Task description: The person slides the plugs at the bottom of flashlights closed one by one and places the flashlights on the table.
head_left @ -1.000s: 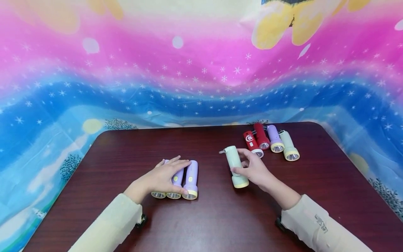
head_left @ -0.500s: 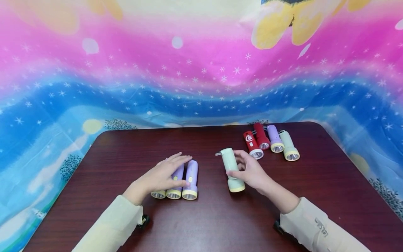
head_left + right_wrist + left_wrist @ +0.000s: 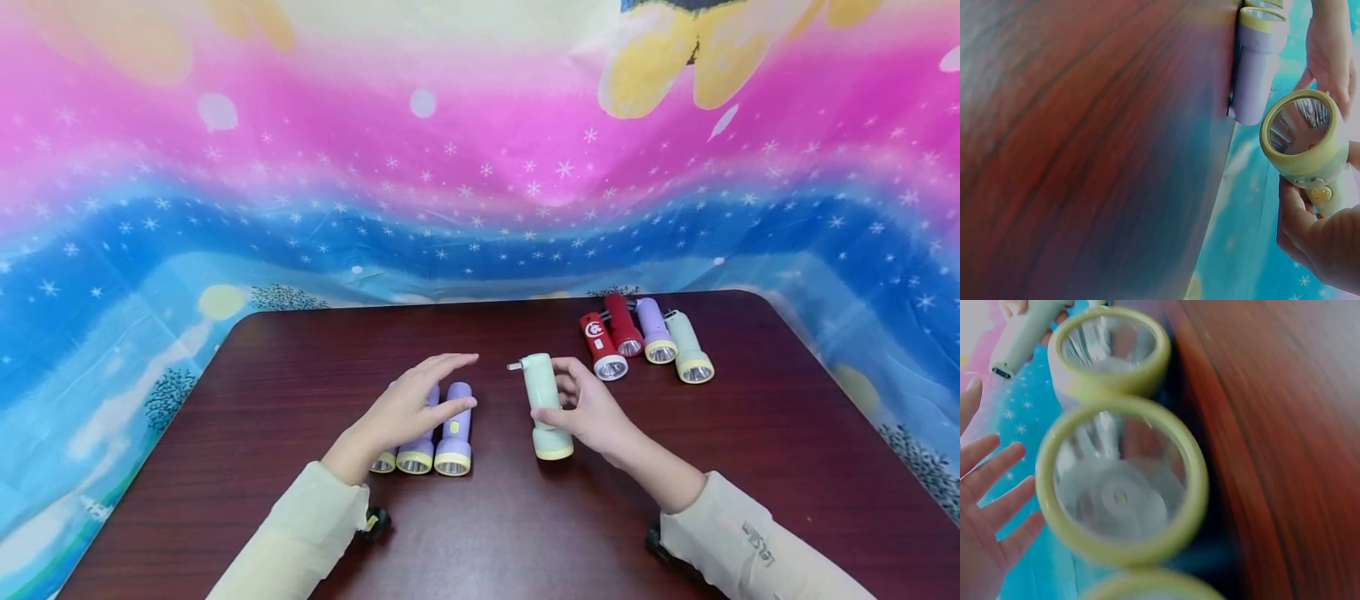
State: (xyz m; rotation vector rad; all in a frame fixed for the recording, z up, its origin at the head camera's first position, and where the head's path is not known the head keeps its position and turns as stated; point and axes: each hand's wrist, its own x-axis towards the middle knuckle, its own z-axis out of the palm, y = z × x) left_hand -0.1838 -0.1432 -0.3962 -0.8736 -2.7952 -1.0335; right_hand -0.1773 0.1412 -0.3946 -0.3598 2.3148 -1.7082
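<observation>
My right hand [image 3: 596,412] grips a pale green flashlight [image 3: 545,400] between thumb and fingers, its yellow-rimmed head pointing toward me and a small tab sticking out at its back end. In the right wrist view, the lens and a yellow switch of this green flashlight [image 3: 1310,147] show. Fingers extended and holding nothing, my left hand [image 3: 405,408] hovers over three purple flashlights lying side by side. The rightmost purple flashlight [image 3: 453,433] is mostly in sight; the middle purple flashlight [image 3: 415,457] and the left purple flashlight [image 3: 383,462] are partly hidden by the hand.
At the back right lie two red flashlights, the nearer a red flashlight [image 3: 602,346] with a white emblem, beside another purple flashlight [image 3: 656,332] and another green flashlight [image 3: 692,350]. A patterned cloth [image 3: 480,167] hangs behind the dark wooden table [image 3: 480,533].
My left hand has lifted off the purple flashlights and shifted right, its fingers spreading. The right hand has carried the green flashlight a little left, turning it more upright in view.
</observation>
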